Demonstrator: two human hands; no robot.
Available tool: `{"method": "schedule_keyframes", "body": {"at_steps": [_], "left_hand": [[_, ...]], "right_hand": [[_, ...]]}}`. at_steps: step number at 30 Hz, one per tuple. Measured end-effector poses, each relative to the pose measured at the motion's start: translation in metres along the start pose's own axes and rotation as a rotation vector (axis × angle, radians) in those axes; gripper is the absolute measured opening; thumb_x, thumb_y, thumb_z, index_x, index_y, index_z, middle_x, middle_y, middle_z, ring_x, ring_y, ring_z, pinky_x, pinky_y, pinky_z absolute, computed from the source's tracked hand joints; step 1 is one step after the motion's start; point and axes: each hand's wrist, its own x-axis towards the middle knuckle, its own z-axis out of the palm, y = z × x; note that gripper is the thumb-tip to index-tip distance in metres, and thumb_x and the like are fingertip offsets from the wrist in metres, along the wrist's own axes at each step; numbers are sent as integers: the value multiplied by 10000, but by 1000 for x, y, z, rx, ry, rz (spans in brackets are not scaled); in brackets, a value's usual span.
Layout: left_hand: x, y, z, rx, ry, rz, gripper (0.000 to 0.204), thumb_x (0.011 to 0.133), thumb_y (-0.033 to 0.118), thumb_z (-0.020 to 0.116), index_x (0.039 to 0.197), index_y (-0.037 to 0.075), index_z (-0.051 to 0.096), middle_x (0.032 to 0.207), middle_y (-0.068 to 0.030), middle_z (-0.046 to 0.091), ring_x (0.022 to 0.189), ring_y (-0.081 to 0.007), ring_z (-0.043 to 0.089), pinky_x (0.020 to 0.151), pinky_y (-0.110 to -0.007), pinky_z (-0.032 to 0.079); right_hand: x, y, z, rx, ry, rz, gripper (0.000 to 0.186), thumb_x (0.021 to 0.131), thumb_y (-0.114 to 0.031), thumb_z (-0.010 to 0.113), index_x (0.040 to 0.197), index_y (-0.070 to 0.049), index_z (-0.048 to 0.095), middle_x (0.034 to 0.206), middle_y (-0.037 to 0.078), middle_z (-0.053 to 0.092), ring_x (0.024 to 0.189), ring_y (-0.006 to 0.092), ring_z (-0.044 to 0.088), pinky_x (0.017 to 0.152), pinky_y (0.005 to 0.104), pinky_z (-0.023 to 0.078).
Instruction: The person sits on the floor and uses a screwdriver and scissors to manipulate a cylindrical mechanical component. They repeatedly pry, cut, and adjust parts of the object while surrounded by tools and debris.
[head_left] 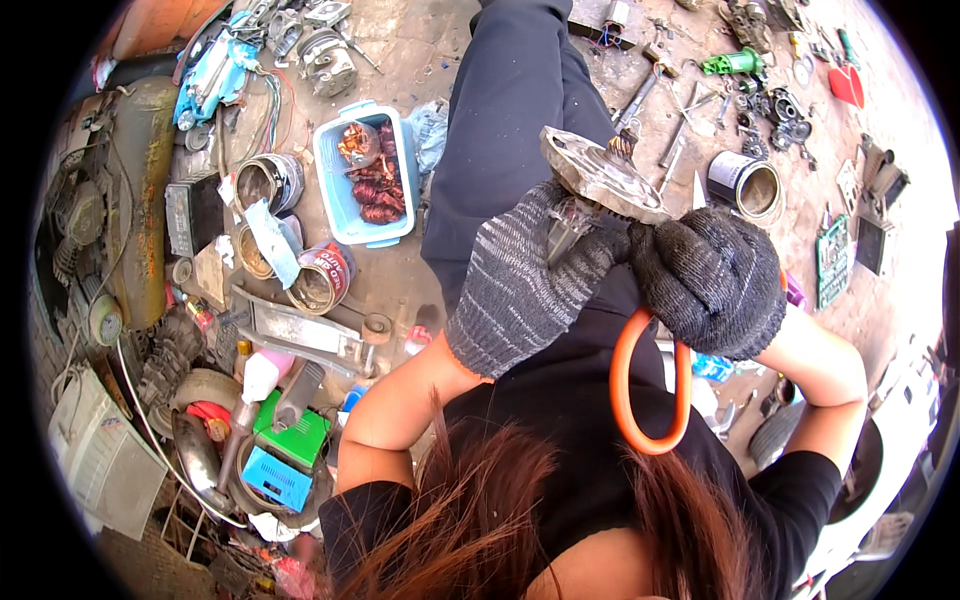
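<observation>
My left hand (520,280), in a grey knit glove, grips a worn metal part (590,175) from below; the part has a broad flat flange and a dark wound piece on top, and is held tilted above my legs. My right hand (708,285), gloved the same way, is closed beside the flange's lower right edge, with a looped orange tube (627,390) hanging from it. What its fingertips grip at the flange is hidden.
A blue bin (322,180) of copper windings, cans (318,288) and a yellow cylinder (148,210) lie left. Tools, small metal parts, a dark can (730,185) and a green tool (730,62) lie right. Scrap and coloured boxes (290,430) crowd the lower left.
</observation>
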Motion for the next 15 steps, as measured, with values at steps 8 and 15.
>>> {"method": "schedule_keyframes", "body": {"at_steps": [8, 15], "left_hand": [[2, -14, 9, -87, 150, 125, 265, 794, 111, 637, 1012, -22, 569, 886, -163, 638, 784, -271, 626, 679, -332, 481], [-1, -5, 15, -197, 218, -68, 240, 800, 133, 643, 975, -16, 574, 846, -154, 635, 761, -265, 625, 646, -327, 481]], "right_hand": [[-5, -4, 11, 13, 42, 84, 416, 562, -168, 639, 943, -3, 612, 818, 126, 550, 627, 270, 547, 474, 352, 412], [4, -6, 8, 61, 118, 228, 381, 546, -108, 684, 917, -39, 633, 762, 86, 551, 624, 255, 556, 485, 338, 414]]}}
